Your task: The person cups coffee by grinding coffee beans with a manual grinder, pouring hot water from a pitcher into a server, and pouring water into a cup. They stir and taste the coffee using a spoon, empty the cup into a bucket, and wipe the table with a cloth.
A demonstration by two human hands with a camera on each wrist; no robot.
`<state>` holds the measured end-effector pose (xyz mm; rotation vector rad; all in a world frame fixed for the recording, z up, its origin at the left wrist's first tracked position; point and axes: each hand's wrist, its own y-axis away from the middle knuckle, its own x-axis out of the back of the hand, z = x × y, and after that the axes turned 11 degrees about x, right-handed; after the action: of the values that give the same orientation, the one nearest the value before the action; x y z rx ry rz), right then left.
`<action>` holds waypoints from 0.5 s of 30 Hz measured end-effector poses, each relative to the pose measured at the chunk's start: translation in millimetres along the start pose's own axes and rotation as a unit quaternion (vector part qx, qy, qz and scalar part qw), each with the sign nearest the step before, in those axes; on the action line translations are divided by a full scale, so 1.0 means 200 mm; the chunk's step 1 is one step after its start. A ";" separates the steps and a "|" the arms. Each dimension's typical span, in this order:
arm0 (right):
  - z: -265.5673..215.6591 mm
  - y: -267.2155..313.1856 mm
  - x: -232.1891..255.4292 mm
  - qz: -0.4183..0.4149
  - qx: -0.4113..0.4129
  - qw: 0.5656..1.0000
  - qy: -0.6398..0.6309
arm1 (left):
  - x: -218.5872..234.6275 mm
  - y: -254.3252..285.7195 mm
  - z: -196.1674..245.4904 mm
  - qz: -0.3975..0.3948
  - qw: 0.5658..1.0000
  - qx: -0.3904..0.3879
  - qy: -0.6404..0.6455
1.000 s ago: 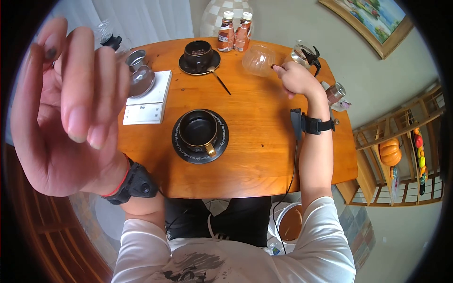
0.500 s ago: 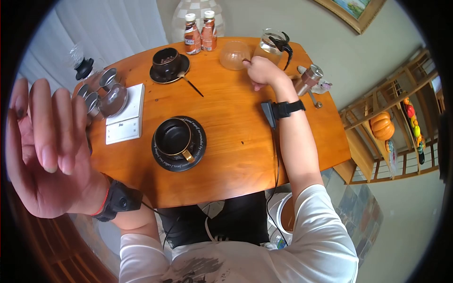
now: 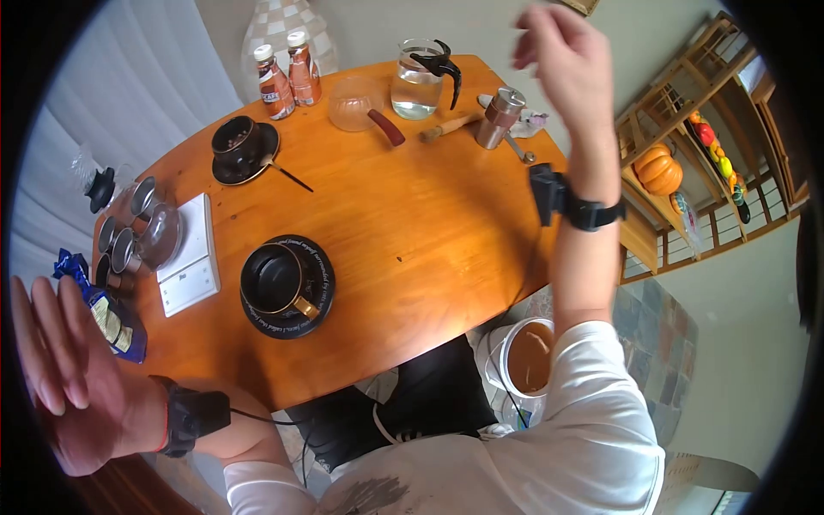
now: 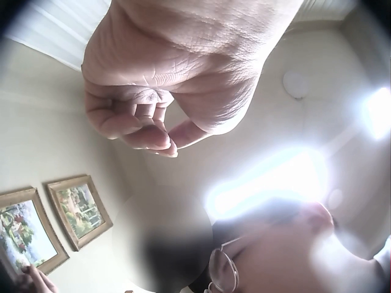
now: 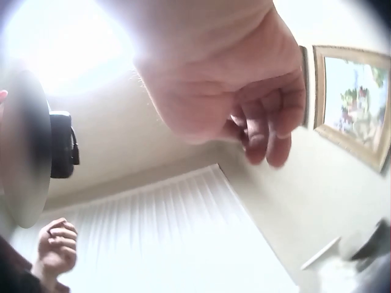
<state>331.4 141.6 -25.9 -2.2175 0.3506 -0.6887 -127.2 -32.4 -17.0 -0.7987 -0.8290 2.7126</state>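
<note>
My right hand (image 3: 571, 64) is raised at the right above the table, its fingers loosely bent with nothing in them. Below and left of it stands a hand coffee grinder (image 3: 496, 124) with a crank, beside a wooden-handled brush (image 3: 451, 127). A clear glass pot (image 3: 354, 105) with a red-brown handle (image 3: 386, 128) sits near a glass jug of water (image 3: 417, 90). At the left edge my left hand (image 3: 90, 399) hovers palm up, fingers loosely bent and holding nothing. Nearest to it is a blue bag (image 3: 127, 335). The left wrist view shows the left hand (image 4: 183, 73) bare.
Mid-table, a black cup (image 3: 273, 279) rests on a saucer (image 3: 326, 296). Another black cup (image 3: 236, 137) holds beans, with a spoon (image 3: 292, 176) beside it. A white scale (image 3: 190, 287), metal cups (image 3: 124, 249) and two bottles (image 3: 275, 90) line the far left. A white bucket (image 3: 498, 369) stands below.
My right hand has left the glass pot's handle and risen to the right. The left hand has dropped lower and outward. The head view has swung right, bringing the blue bag and brush into sight.
</note>
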 end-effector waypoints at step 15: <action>1.18 0.13 0.15 -0.385 -0.163 0.840 0.345 | -0.37 0.17 -0.08 -0.078 0.995 0.017 -0.058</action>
<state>491.1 251.9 -166.2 -2.3262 -0.1316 -2.0151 -58.0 -77.9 -14.6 -0.5496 -0.8280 2.6472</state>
